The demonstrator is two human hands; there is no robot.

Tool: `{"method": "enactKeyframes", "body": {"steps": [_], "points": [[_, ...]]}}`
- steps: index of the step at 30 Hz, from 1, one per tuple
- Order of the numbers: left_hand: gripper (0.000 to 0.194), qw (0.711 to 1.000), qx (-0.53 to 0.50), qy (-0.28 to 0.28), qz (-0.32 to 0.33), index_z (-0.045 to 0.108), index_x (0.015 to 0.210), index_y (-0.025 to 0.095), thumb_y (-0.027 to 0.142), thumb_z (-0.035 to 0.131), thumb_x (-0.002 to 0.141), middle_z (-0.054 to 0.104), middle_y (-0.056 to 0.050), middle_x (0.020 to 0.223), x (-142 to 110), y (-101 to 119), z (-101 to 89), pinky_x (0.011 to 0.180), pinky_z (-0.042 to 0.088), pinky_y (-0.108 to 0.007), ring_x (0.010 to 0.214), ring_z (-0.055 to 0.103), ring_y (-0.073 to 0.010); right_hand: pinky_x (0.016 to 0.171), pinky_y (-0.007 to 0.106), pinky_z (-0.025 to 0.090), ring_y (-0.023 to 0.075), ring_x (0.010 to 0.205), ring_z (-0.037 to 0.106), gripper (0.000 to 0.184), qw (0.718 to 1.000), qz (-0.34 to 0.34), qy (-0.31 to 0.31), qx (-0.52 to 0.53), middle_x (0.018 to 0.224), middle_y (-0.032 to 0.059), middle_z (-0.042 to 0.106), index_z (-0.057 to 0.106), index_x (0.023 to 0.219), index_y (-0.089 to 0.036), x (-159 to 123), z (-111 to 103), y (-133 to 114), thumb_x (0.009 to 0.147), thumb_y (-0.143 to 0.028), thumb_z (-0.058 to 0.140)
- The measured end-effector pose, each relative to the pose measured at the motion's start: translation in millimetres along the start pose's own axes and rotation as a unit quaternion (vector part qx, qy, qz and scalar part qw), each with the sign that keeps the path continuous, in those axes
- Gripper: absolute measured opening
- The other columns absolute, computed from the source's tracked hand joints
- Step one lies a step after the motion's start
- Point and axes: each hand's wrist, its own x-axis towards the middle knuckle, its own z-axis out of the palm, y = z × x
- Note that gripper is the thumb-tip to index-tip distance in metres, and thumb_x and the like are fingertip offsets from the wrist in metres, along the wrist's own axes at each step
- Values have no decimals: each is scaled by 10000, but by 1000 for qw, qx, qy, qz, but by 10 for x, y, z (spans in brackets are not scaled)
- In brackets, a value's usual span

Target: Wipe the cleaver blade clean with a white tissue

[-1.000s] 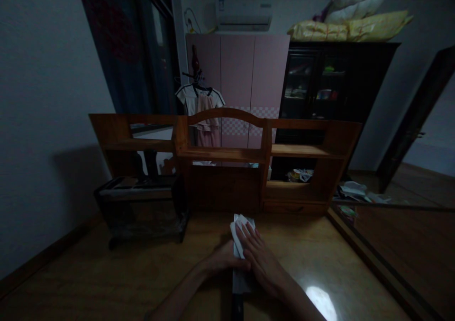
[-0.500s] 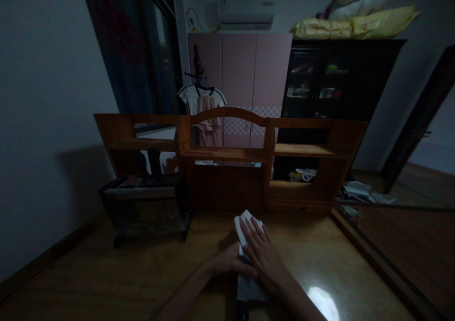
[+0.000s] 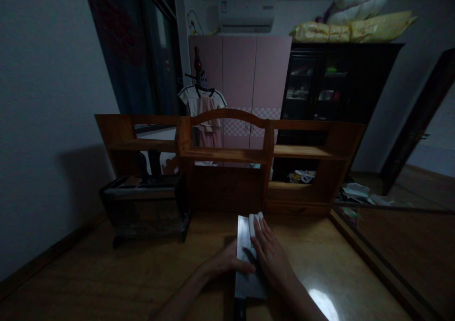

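A cleaver points away from me above the table, its broad blade up front and its dark handle nearest me. My left hand grips the blade from the left side, with the thumb lying across its face and the other fingers hidden underneath. On the right side of the blade, my right hand presses a folded white cloth, or possibly paper, against the metal near the far end. Its fingers lie close together over the white piece.
A black knife block with dark handles sticking up stands on the wooden table at left. Behind it runs a low wooden shelf unit. A raised wooden edge borders the table on the right.
My right hand and the white cloth have shifted right across the blade, uncovering its far left part. My left hand keeps its grip on the blade.
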Motion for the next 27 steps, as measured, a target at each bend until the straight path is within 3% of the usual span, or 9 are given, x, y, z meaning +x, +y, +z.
{"method": "enactKeyframes", "body": {"steps": [6, 10, 15, 19, 21, 25, 27], "points": [[780, 999, -27, 21, 23, 505, 1344, 214, 285, 853, 650, 588, -110, 1271, 13, -11, 10, 1040, 381, -439, 1216, 515, -299, 1186, 493, 218, 242, 1464, 122, 570, 999, 4, -33, 22, 1591, 32, 159, 167, 1524, -274, 8, -59, -16, 1005, -449, 324], [716, 997, -56, 41, 18, 552, 1293, 197, 314, 851, 654, 603, -119, 1252, 11, 5, 34, 1002, 417, -411, 1181, 544, -296, 1195, 477, 189, 222, 1466, 99, 587, 997, 14, -55, 49, 1596, 14, 117, 123, 1526, -293, -2, -86, -52, 1002, -463, 326], [661, 989, -78, 121, -14, 605, 1213, 165, 325, 866, 628, 634, -125, 1209, 7, 44, 68, 928, 466, -360, 1118, 585, -296, 1200, 463, 167, 208, 1469, 55, 590, 994, 14, -86, 65, 1597, -2, 58, 84, 1524, -291, -35, -70, -106, 1007, -466, 308], [676, 980, -127, 154, 9, 576, 1264, 163, 425, 816, 689, 616, -149, 1251, 35, -73, 23, 964, 449, -374, 1154, 572, -302, 1203, 451, 160, 201, 1468, 65, 545, 989, -17, -118, 87, 1595, -26, 75, 99, 1519, -317, -48, -150, -227, 1020, -432, 287], [720, 973, -162, 167, 13, 535, 1315, 154, 534, 739, 738, 606, -162, 1270, 59, -161, -19, 1001, 425, -393, 1170, 569, -301, 1203, 459, 151, 203, 1469, 70, 528, 986, -47, -133, 91, 1592, -42, 108, 118, 1514, -338, -53, -213, -310, 1022, -420, 291], [757, 959, -219, 167, -74, 508, 1345, 99, 683, 432, 869, 645, -171, 1204, 93, -228, -73, 1004, 418, -396, 1193, 565, -304, 1200, 474, 154, 210, 1469, 84, 534, 979, -103, -152, 86, 1583, -71, 133, 111, 1508, -369, -60, -294, -454, 1018, -411, 319], [779, 954, -242, 156, -88, 491, 1363, 109, 705, 328, 890, 644, -157, 1212, 101, -198, -73, 996, 427, -391, 1213, 553, -297, 1200, 477, 160, 211, 1468, 89, 523, 981, -105, -146, 76, 1580, -81, 138, 114, 1505, -377, -58, -289, -477, 1021, -400, 311]]}}
